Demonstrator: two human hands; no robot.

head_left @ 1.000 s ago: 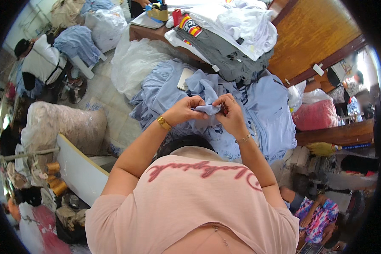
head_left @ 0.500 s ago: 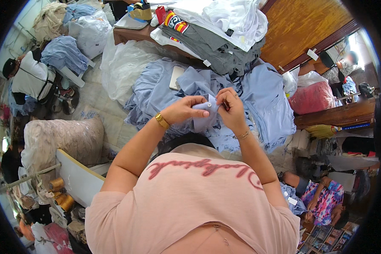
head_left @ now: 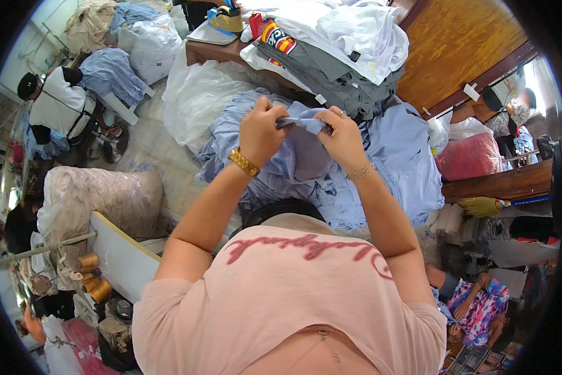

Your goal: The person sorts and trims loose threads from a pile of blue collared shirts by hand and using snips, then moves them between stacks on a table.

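Note:
A light blue shirt hangs between my hands over a heap of blue garments. My left hand, with a gold watch at the wrist, is closed on one end of a narrow folded edge, perhaps the collar. Closed on the other end is my right hand, thumb and fingers pinching it. The strip between them is pulled fairly straight and shows a darker inner side at its ends. The rest of the shirt drops below and merges with the heap in front of my lap.
Ahead stands a table with folded grey garments, white garments and a tape dispenser. A plastic-wrapped bundle, a white board and thread spools are left. Co-workers sit left and right, beyond a red bag.
Both hands have moved farther forward and the left has turned, now gripping the edge in a fist. The shirt's edge is drawn out between them; the white button seen before no longer shows.

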